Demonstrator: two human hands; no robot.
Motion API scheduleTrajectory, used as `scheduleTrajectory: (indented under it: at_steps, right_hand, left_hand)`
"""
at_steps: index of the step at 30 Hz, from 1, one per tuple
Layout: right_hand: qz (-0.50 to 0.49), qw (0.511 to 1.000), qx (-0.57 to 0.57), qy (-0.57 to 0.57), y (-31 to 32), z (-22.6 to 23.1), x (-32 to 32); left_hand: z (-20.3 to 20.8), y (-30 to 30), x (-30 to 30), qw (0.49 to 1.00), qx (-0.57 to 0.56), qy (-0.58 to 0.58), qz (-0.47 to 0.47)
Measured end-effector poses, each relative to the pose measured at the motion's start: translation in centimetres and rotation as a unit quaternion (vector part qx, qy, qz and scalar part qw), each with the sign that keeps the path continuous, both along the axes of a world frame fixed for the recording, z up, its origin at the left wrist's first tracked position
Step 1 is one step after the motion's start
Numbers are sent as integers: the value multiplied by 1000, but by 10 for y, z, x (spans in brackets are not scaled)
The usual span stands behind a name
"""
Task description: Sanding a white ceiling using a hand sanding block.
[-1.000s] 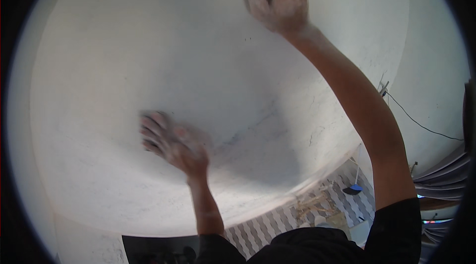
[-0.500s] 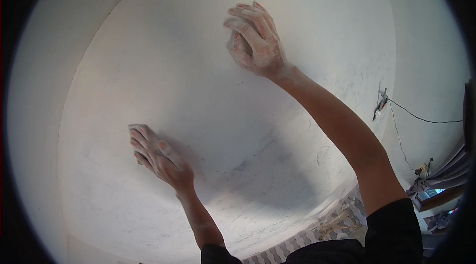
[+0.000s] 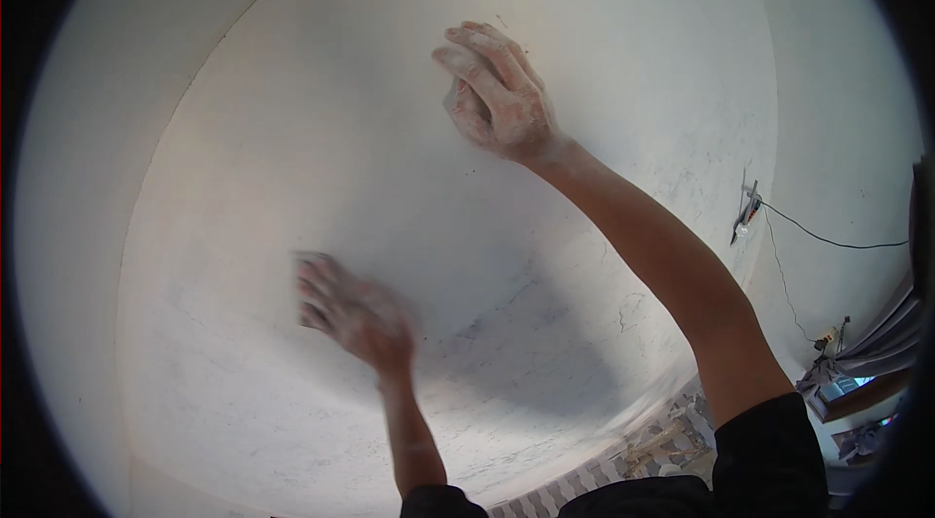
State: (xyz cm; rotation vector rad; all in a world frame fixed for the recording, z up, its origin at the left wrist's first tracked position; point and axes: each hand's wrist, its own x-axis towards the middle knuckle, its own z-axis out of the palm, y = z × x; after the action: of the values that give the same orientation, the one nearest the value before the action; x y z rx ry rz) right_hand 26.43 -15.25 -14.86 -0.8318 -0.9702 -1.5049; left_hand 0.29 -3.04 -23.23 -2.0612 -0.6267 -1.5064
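Observation:
A broad white wall surface [image 3: 380,206] fills most of the view, smooth higher up and marked with grey smudges and fine cracks lower down. My left hand [image 3: 360,309], dusty and blurred by motion, lies palm toward the wall. Past its fingertips shows the straight dark edge of a thin flat piece, like a sheet of sandpaper [image 3: 310,254], mostly hidden under the fingers. Higher and to the right, my right hand [image 3: 502,94] rests against the wall, coated in white powder. Its fingers are loosely bent and apart, with the thumb tucked lower; nothing shows in it.
An electrical fitting with a bulb [image 3: 747,211] hangs at the right wall, a dark cable [image 3: 828,240] running from it. Lower right are a gathered grey curtain [image 3: 877,343] and a socket [image 3: 825,338]. Patterned flooring with debris [image 3: 662,445] shows along the bottom.
My left hand has slid right and slightly down along the wall, the thin sheet edge moving with it. My right hand has shifted slightly down.

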Motion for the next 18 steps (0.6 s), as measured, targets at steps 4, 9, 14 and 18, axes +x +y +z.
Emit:
scheduleTrajectory:
  at_steps: [4,9,14,18]
  right_hand:
    - [-2,1000,-5,-4,1,-1,1]
    - [-3,1000,-7,0,-1,-2,4]
    - [-15,1000,7,-17,-3,0,5]
    - [-32,999,-13,-6,0,-3,5]
  left_hand:
    - [-44,-1,2,988,74,129,34]
    - [57,3,5,1000,3,0,-16]
    - [-40,3,12,999,42,33,1]
    - [-40,11,8,986,94,125,49]
